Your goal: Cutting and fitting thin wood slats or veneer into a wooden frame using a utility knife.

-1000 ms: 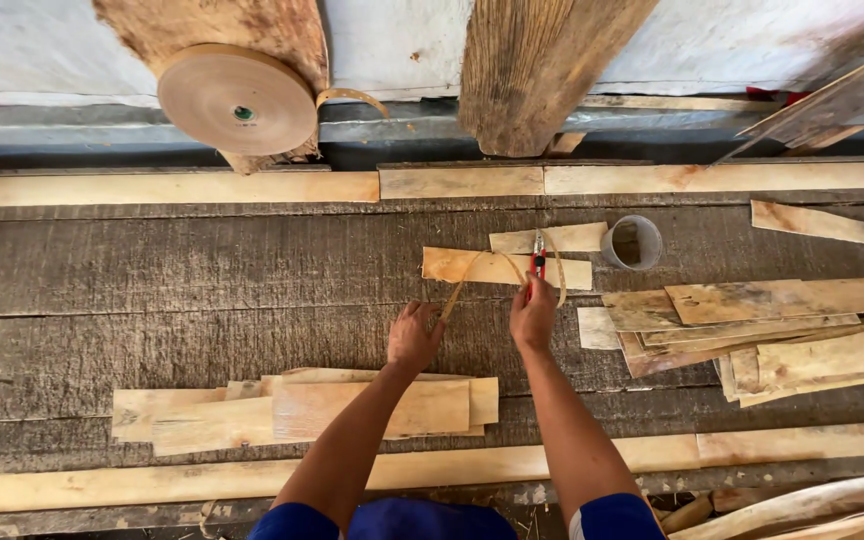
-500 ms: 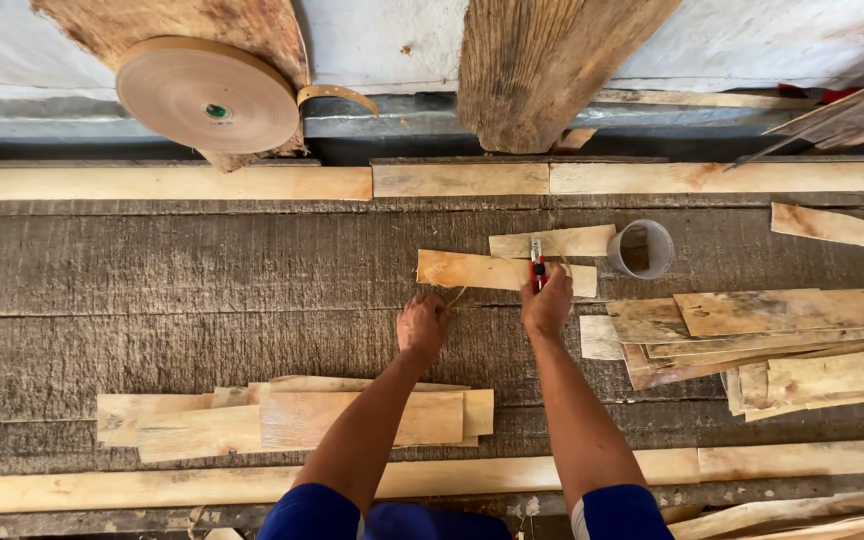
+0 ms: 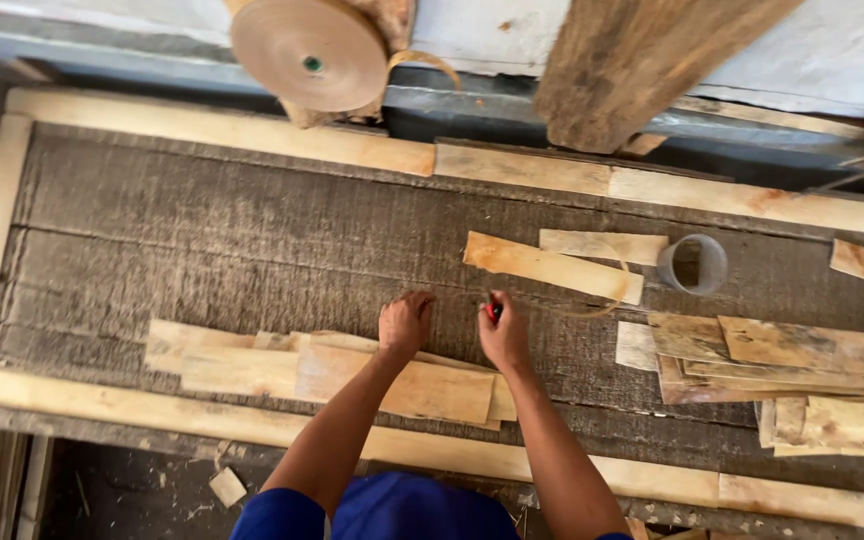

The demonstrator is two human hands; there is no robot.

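Seemingly midway: a small red tool (image 3: 493,311) is pinched in the right hand (image 3: 503,335), while the left hand (image 3: 405,322), fingers curled, is pressed on the surface (image 3: 202,250) beside stacked veneer strips (image 3: 352,370); more strips (image 3: 752,350) lie unsorted.

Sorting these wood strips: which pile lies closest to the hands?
The overlapping veneer pile just under the left hand; the other pile lies far right.
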